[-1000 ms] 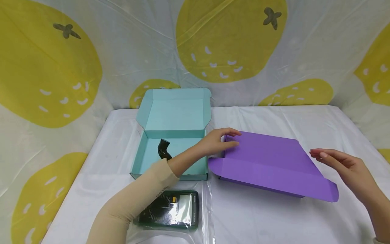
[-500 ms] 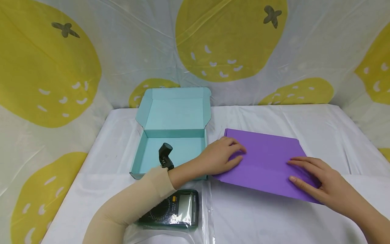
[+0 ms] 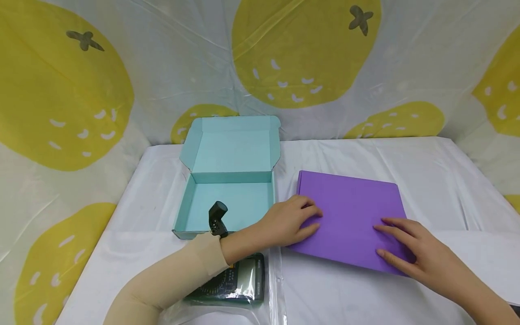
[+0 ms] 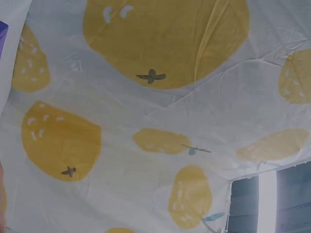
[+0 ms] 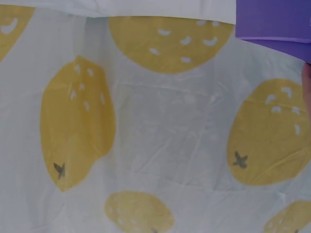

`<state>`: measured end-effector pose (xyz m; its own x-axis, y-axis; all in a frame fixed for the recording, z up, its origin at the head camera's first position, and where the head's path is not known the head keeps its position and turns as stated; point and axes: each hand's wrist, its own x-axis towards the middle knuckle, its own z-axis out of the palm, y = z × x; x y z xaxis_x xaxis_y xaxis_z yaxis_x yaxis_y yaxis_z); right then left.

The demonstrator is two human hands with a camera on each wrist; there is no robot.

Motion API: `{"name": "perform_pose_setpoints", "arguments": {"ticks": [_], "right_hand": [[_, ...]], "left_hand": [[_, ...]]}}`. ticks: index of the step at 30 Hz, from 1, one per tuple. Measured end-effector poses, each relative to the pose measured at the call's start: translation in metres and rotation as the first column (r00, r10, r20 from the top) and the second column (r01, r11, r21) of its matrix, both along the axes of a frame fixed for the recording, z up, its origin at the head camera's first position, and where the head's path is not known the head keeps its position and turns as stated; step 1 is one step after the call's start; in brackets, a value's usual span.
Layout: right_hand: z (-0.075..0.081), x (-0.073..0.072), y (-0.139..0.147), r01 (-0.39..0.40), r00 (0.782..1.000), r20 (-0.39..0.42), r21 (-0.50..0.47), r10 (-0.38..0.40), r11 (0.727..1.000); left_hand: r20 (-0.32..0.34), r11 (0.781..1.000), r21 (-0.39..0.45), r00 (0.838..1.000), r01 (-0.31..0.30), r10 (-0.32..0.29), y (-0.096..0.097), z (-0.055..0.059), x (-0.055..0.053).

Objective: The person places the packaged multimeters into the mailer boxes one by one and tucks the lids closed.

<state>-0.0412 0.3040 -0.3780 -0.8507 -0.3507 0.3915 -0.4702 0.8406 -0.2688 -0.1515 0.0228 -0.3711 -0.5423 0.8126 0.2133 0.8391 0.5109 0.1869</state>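
A purple cardboard box lies on the white-covered table at the right, its lid down and lying flat on top. My left hand rests its fingers on the lid's left side near the front. On the lid's right front part, my right hand presses with spread, slightly bent fingers. In the right wrist view a corner of the purple box shows at the upper right. Only a sliver of the purple box enters the left wrist view.
A mint-green box stands left of the purple one, lid raised. In front of it lies a multimeter in a clear zip bag, partly under my left forearm. A black wrist camera juts from my left wrist. Lemon-patterned cloth hangs behind.
The purple box's lid and front flap have gone down and the flap is out of sight. My right hand has moved left onto the lid; my left hand has slid toward the front.
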Motion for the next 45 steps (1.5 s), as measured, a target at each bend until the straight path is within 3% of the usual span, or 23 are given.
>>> {"name": "perform_pose_setpoints", "arguments": {"ticks": [21, 30, 37, 45], "right_hand": [[-0.017, -0.002, -0.008, -0.020, 0.998, -0.061, -0.011, 0.019, 1.000], [-0.022, -0.001, -0.010, -0.035, 0.998, -0.062, -0.043, 0.032, 0.998], [-0.023, 0.000, -0.011, -0.024, 0.998, -0.058, -0.041, 0.022, 0.999], [-0.029, -0.001, -0.010, -0.044, 0.994, -0.107, -0.066, 0.037, 0.997]], "left_hand": [[0.040, 1.000, -0.001, 0.999, 0.024, -0.024, -0.011, -0.012, 0.003], [-0.015, 0.999, -0.025, 0.999, 0.032, -0.033, -0.011, -0.014, 0.002], [-0.070, 0.996, -0.054, 0.994, 0.078, -0.081, -0.013, -0.014, 0.003], [-0.075, 0.991, -0.063, 0.989, 0.121, -0.125, -0.016, -0.013, 0.002]]}}
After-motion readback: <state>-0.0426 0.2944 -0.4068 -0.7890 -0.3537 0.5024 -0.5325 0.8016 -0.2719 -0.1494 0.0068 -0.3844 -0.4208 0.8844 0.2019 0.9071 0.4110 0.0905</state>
